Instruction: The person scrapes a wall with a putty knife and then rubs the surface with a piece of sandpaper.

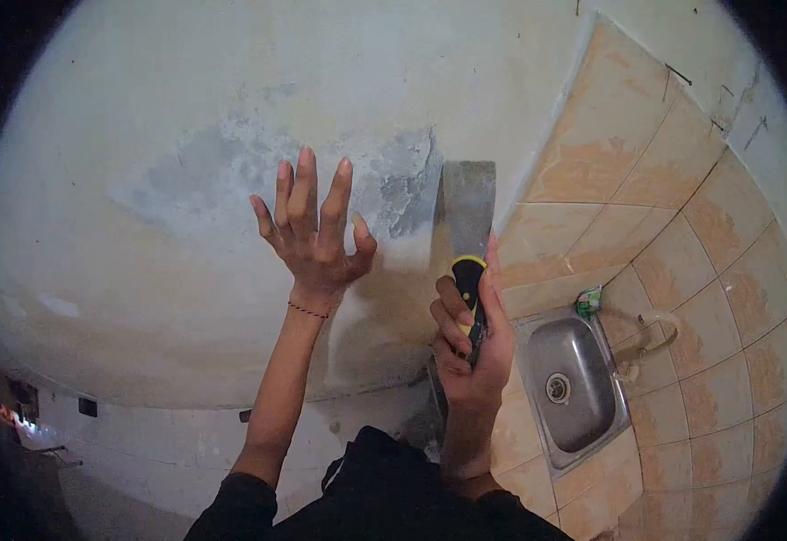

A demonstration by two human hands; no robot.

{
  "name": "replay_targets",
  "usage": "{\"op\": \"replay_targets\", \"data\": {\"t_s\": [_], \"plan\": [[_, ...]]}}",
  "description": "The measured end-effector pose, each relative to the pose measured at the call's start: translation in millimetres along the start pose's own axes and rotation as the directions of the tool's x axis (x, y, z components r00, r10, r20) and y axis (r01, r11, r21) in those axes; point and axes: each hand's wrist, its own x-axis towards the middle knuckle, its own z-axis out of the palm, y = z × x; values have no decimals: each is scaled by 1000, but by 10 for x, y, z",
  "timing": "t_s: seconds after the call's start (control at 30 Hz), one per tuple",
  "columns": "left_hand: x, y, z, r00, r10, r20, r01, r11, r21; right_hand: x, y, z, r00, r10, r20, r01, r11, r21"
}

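My left hand (312, 230) is raised with its fingers spread, in front of or against the wall; contact is hard to tell. Behind it lies a rough grey patch (195, 167) where the paint has come away. In my right hand (479, 334) is a putty knife (470, 212) with a black and yellow handle, its wide metal blade pointing up. The blade stands near the wall, just right of a flaking, cracked edge (407, 185) of the patch. Whether the blade touches the wall cannot be made out.
Orange and cream tiles (592, 171) cover the wall at the right. A steel sink (574, 388) is set in a tiled counter at lower right, with a pale tap (659, 334) beside it. A small green packet (588, 300) sits at the sink's back corner.
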Motion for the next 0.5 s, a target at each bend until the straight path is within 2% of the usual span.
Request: {"op": "replay_targets", "data": {"t_s": [0.13, 0.23, 0.5], "plan": [[0, 2, -12, 1000, 0, 12, 0, 1000, 0, -22, 57, -26, 1000, -13, 27, 14, 999, -37], [19, -4, -1, 1000, 4, 3, -4, 1000, 7, 3, 29, 6, 1000, -15, 14, 15, 1000, 6], [16, -5, -5, 1000, 5, -3, -5, 1000, -6, 8, 31, 27, 999, -41, -19, 40, 995, -86]]}}
